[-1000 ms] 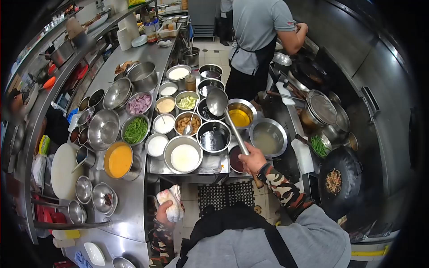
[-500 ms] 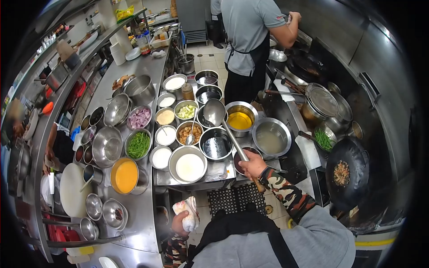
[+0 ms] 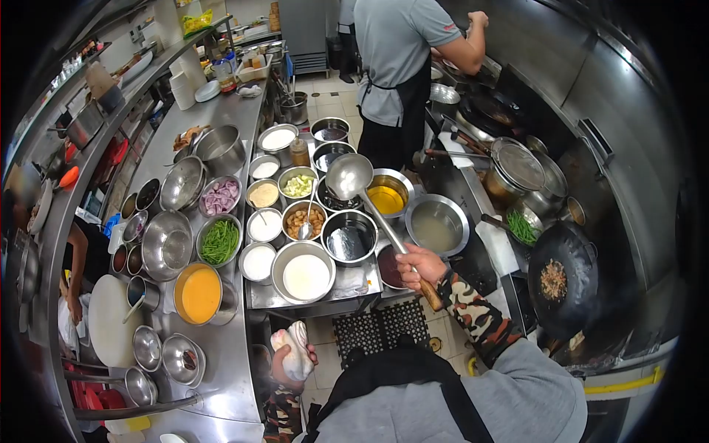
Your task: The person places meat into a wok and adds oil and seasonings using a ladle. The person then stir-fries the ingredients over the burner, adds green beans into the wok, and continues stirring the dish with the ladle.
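My right hand (image 3: 421, 267) is wrapped around the wooden-ended handle of a long metal ladle (image 3: 350, 177). The ladle's bowl hangs over the seasoning pots, partly hiding those below it. Under and beside it stand a pot of dark liquid (image 3: 348, 238), a pot of yellow oil (image 3: 386, 198) and a basin of cloudy liquid (image 3: 437, 225). Low in the view, my left hand (image 3: 282, 366) is closed on a bunched white cloth (image 3: 297, 350) with reddish marks. On the right, a black wok (image 3: 583, 267) holds browned, chopped food (image 3: 554, 280).
A steel counter (image 3: 233, 354) on the left carries a bowl of green beans (image 3: 218, 242), sliced onions (image 3: 221, 197) and a pot of orange liquid (image 3: 199, 294). A co-worker in grey (image 3: 395, 66) stands ahead at the stoves. A perforated mat (image 3: 369, 325) lies on the floor.
The ladle's bowl has risen slightly and looks larger, nearer the camera. The whole scene has shifted a little to the left. Both hands keep their hold.
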### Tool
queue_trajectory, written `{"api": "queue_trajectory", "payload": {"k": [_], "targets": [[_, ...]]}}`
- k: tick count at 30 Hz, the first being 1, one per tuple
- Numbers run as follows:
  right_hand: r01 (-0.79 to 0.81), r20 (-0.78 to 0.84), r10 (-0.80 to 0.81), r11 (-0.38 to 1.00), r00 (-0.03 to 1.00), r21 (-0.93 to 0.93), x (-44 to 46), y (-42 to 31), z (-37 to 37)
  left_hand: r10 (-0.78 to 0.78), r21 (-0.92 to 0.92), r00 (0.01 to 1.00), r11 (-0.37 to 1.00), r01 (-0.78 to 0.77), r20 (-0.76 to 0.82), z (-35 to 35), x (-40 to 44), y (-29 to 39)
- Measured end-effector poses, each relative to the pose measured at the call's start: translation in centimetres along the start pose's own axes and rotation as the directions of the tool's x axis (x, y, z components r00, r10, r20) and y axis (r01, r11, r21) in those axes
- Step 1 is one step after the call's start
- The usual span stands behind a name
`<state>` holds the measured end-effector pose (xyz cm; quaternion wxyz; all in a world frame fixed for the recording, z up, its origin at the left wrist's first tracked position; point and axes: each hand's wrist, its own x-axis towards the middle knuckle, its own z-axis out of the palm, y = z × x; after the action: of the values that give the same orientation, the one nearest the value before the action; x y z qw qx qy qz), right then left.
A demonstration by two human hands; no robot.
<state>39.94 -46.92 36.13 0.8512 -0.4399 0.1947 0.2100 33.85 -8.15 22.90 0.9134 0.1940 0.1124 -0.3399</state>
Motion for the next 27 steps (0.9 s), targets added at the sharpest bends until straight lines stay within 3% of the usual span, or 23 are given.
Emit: {"api": "queue_trajectory", "payload": {"k": [3,8,10,11,13,15,17,19,20,21,23,27], "targets": [[0.006,-0.020,-0.006,1.000,1.000,0.011,0.4,0.4,0.8,0.003,0.055,1.000,0.998,-0.003,-0.005,3.0,0.2,-0.3],[-0.034,0.040,0.024,0.968,0.999,0.250,1.1,1.0,0.7,-0.031,0.011,0.995,0.999,0.030,0.094,2.9,1.8,-1.3],[0.092,-0.070,-0.105,0.981,0.992,-0.171,0.4,1.3,1.7,-0.049,0.053,0.993,0.998,0.044,0.109,2.5,2.5,-1.8],[0.090,-0.076,-0.103,0.982,0.992,-0.165,0.1,1.4,1.5,-0.060,0.098,0.991,0.994,0.048,0.124,2.7,2.5,-2.0],[0.079,-0.084,-0.088,0.992,0.993,-0.099,0.2,1.3,1.1,-0.053,0.072,0.995,0.996,0.047,0.088,3.5,2.5,-2.9],[0.064,-0.045,-0.063,0.997,0.997,0.038,-0.1,1.1,0.4,-0.030,-0.006,0.987,0.999,0.032,0.158,4.2,2.5,-3.7],[0.030,0.027,-0.036,0.981,0.999,0.190,-1.0,0.9,-0.4,0.002,0.037,0.989,0.999,-0.007,0.149,4.7,2.3,-4.6],[0.007,0.100,-0.036,0.960,0.994,0.281,-2.4,0.8,-1.8,-0.025,-0.081,0.969,0.996,0.047,0.247,4.4,2.3,-6.0],[-0.026,0.162,-0.036,0.931,0.986,0.365,-3.3,0.9,-2.4,-0.065,-0.098,0.973,0.991,0.089,0.222,4.6,2.3,-6.6],[-0.015,0.158,-0.048,0.928,0.986,0.373,-4.6,0.8,-3.1,-0.076,-0.088,0.971,0.991,0.098,0.225,4.9,2.5,-7.4],[-0.058,0.300,-0.101,0.877,0.948,0.476,-8.4,0.8,-4.9,-0.112,-0.080,0.966,0.988,0.134,0.233,5.5,3.2,-9.5],[0.103,0.251,-0.268,0.846,0.930,0.524,-21.4,1.6,-8.8,-0.170,0.116,0.981,0.980,0.159,0.091,8.3,4.3,-13.9]]}}
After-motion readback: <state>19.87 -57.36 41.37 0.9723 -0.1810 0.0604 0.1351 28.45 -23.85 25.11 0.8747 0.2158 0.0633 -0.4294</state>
